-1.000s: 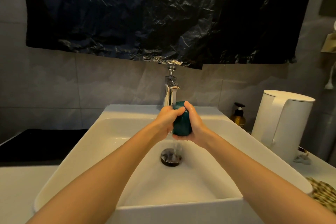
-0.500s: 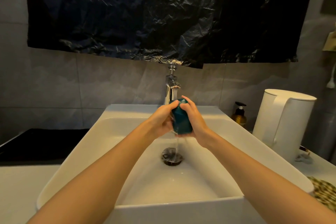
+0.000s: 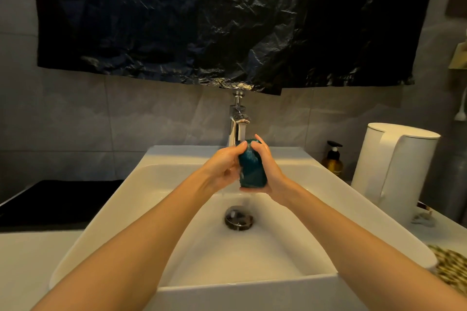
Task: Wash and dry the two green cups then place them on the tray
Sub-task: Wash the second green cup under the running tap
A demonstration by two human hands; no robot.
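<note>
both hands, left (image 3: 222, 170) and right (image 3: 267, 169), are clasping the cup (image 3: 252, 171) from either side under the tap (image 3: 237, 124) over the sink (image 3: 177, 179); rinsing is probably going best while turning it slowly, grasp firm since wet.

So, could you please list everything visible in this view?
green cup: one, dark green, held over the sink
tap: one, chrome, behind the sink
sink: one, white, centre
drain: one, dark, sink bottom
plastic sheet: one, black, wall above
kettle: one, white, right of sink
pump bottle: one, amber, beside kettle
woven mat: one, patterned, right edge
black surface: one, black, left counter
left hand: one, gripping green cup
right hand: one, gripping green cup
</note>
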